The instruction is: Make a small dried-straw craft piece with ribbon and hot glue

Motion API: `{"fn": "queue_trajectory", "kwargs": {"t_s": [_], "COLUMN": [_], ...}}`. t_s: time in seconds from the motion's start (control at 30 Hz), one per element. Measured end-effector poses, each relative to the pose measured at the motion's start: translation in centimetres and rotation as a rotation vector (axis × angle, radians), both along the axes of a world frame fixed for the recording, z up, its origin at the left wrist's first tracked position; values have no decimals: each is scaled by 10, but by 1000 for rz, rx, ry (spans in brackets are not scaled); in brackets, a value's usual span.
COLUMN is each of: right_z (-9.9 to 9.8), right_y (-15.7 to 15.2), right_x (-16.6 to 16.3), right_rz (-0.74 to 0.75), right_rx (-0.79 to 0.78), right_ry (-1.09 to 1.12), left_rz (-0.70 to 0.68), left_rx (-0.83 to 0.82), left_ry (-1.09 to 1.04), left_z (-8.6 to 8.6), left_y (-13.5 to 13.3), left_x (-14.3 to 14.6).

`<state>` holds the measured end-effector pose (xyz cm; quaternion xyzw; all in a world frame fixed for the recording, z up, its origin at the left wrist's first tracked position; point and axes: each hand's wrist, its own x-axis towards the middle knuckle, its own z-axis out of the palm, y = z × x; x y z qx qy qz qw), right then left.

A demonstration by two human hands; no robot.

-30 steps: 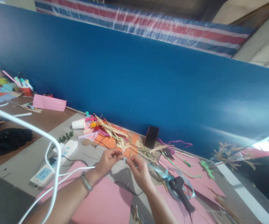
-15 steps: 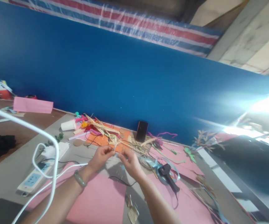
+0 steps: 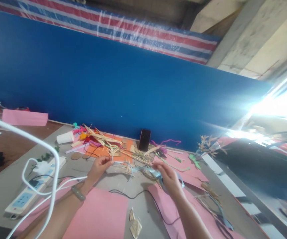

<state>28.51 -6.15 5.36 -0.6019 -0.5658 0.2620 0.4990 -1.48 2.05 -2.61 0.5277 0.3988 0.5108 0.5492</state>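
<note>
- Ribbon (image 3: 143,170) is pinched taut btwn both hands: left hand (image 3: 99,167) at 9 o'clock, right hand (image 3: 168,176) at 3.
- Fingers closed on ends; tension should be kept even, clear of straw pile (image 3: 133,156) at 12.

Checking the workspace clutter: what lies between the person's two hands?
In the head view, a pale blue ribbon stretches from the left hand to the right hand, over a small bundle of dried straw.

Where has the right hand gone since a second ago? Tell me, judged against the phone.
Yes. The right hand has swung rightward, from left of the phone to right of it, away from the left hand.
</note>
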Motion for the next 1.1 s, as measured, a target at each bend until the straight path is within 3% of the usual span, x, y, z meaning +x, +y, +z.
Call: {"fn": "queue_trajectory", "kwargs": {"t_s": [0.27,0.57,0.67,0.87,1.03,1.1], "right_z": [1,0,4,4,-10,-19], "right_y": [-60,-111,-118,-121,-130,-137], "right_x": [78,153,166,174,187,195], "right_rz": [-204,-510,-592,-563,-626,-638], "right_rx": [10,-216,-276,-218,-311,-269], "right_ry": [20,-294,-320,-396,-565,-562], "left_rz": [84,107,102,118,96,83], "left_rx": [-16,-6,-6,-26,-39,-38], "left_ry": [53,53,43,42,30,11], "left_z": [-7,-8,-7,-8,-9,-10], "left_y": [4,7,7,8,9,10], "left_x": [0,-1,-2,-5,-8,-9]}}
